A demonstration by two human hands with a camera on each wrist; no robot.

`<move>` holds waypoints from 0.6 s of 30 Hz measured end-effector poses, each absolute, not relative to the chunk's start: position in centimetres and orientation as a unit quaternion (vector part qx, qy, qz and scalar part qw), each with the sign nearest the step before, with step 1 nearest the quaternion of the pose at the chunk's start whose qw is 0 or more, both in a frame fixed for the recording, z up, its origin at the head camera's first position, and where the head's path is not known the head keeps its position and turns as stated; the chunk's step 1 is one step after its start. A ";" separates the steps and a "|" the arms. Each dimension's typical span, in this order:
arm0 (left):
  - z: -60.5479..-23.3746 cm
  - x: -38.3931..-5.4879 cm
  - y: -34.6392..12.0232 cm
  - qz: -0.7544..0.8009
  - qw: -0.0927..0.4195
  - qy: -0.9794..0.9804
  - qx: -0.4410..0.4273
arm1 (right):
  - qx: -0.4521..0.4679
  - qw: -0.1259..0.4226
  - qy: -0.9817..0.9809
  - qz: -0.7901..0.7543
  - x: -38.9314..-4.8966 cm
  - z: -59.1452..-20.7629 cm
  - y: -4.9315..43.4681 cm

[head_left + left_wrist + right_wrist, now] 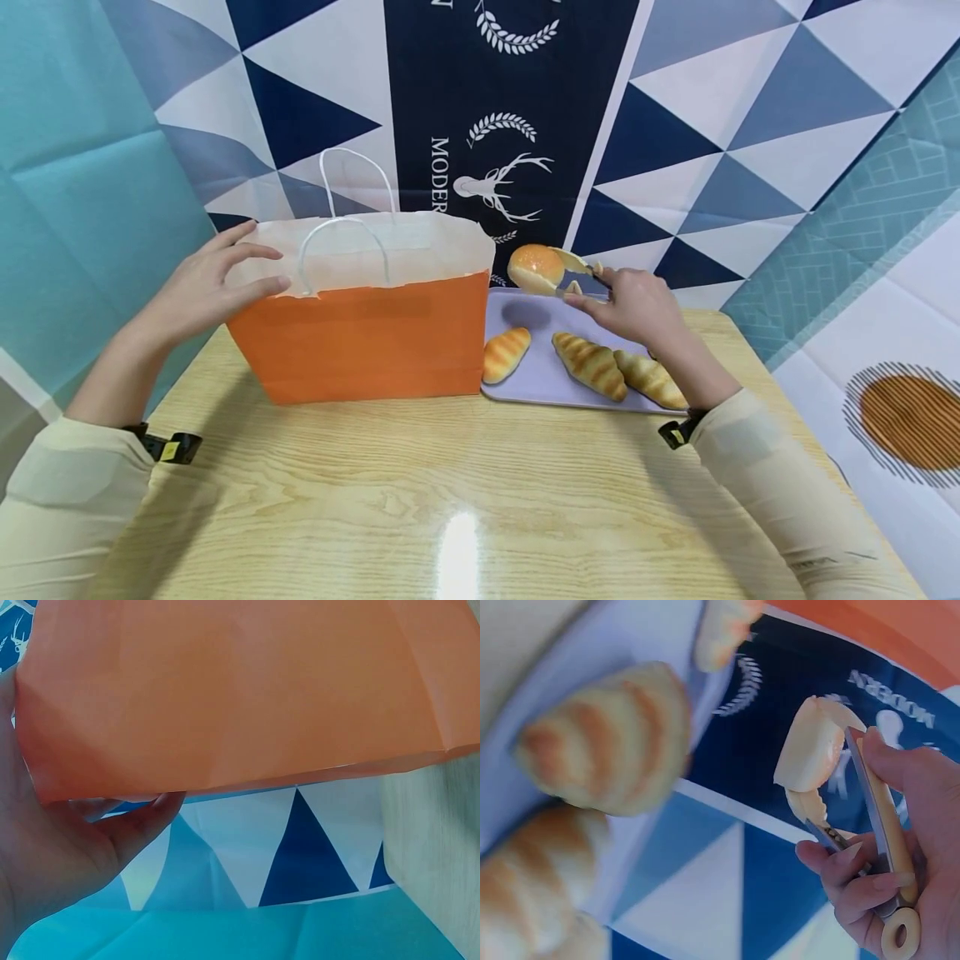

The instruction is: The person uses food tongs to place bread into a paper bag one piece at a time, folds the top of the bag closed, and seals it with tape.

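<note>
An orange paper bag (375, 342) with a pale inside and two white handles stands upright. My left hand (198, 279) holds its rim at the left end, fingers reaching over the edge; in the left wrist view the orange side panel (247, 697) hides part of them. My right hand (637, 304) grips small tongs (881, 817) with cream-coloured tips and metal arms. Between the tips is a round bun (537, 267), golden on top and pale below. It hangs above a lilac tray (525, 392), just right of the bag's mouth.
On the tray lie a striped roll (506, 355) beside the bag, another striped roll (588, 365) further right, and a paler roll (651, 379) partly under my right forearm. Behind the wooden table (375, 483) hangs a patterned cloth (495, 100).
</note>
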State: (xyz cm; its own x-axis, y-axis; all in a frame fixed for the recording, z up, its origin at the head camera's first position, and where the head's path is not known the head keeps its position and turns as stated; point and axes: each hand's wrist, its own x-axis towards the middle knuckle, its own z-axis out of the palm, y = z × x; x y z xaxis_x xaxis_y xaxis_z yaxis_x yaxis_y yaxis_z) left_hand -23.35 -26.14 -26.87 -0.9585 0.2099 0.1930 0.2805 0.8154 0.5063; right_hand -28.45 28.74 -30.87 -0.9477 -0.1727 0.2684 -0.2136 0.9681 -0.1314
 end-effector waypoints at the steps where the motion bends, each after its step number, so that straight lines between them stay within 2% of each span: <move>1: -26.9 -23.3 -26.1 -0.275 0.064 -0.951 -0.129 | 0.101 0.138 -0.982 0.080 -28.2 -30.4 28.7; 18: -26.7 -23.1 -26.0 -0.270 0.056 -0.953 -0.127 | 0.144 0.224 -0.961 0.079 -24.4 -24.2 26.0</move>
